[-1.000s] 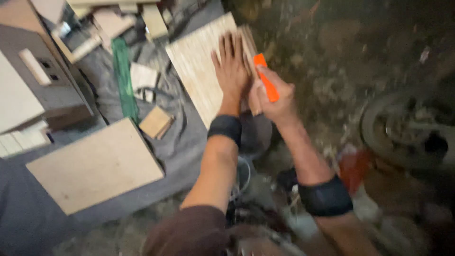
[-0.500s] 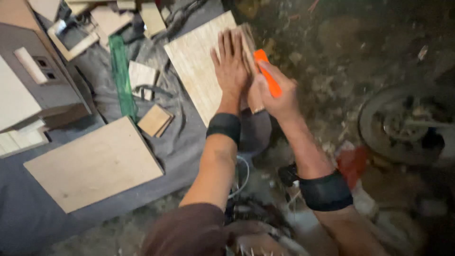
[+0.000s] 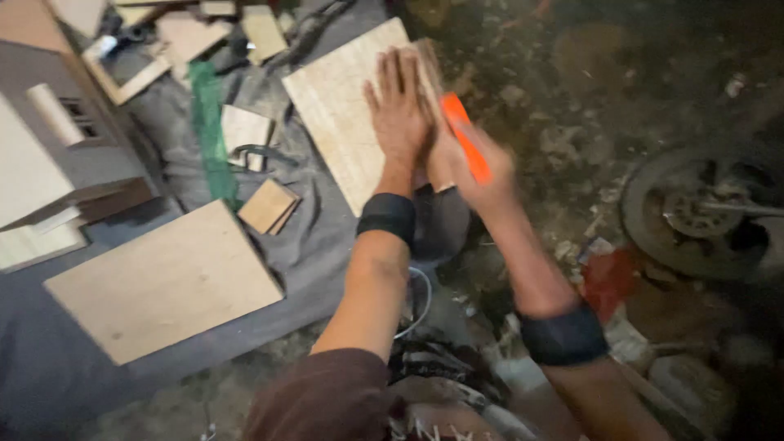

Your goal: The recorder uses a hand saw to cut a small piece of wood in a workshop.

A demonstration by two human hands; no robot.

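Head view, left hand (image 3: 398, 110) flat, fingers spread on wooden board (image 3: 347, 114), right hand (image 3: 474, 167) grip clamped on orange tool (image 3: 465, 137).

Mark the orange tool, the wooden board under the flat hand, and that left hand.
orange tool (image 3: 465, 137), head view, middle of its handle
wooden board (image 3: 339, 114), head view, bare face
left hand (image 3: 400, 114), head view, back of hand
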